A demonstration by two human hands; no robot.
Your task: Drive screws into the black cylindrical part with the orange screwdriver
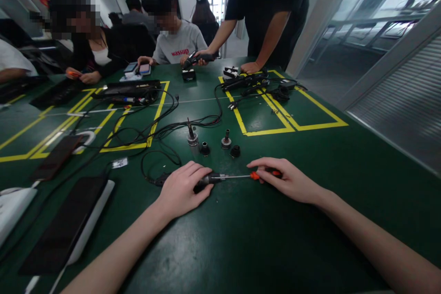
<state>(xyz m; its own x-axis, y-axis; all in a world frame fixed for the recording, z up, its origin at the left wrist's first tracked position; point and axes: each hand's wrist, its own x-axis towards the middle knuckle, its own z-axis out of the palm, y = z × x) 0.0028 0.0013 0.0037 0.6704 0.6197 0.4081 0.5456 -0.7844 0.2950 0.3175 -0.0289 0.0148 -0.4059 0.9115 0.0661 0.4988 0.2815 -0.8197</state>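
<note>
My left hand [186,187] is wrapped over a black corded tool [206,182] lying on the green table [220,248]. In my right hand [284,178] is a screwdriver [255,175] with an orange and black handle, its thin shaft pointing left. The shaft's tip meets the metal front end of the black tool; the exact contact is too small to make out. Just beyond my hands, two metal parts stand upright, a taller one [192,136] and a shorter one [226,140]. Beside them sit two small black caps, one left [205,149] and one right [235,151].
Phones [65,225] and a white power strip [14,209] lie at the left. Black cables [172,124] cross the table toward yellow tape outlines [270,132]. Several people are around the far side; one standing person [272,14] holds a dark tool [200,59].
</note>
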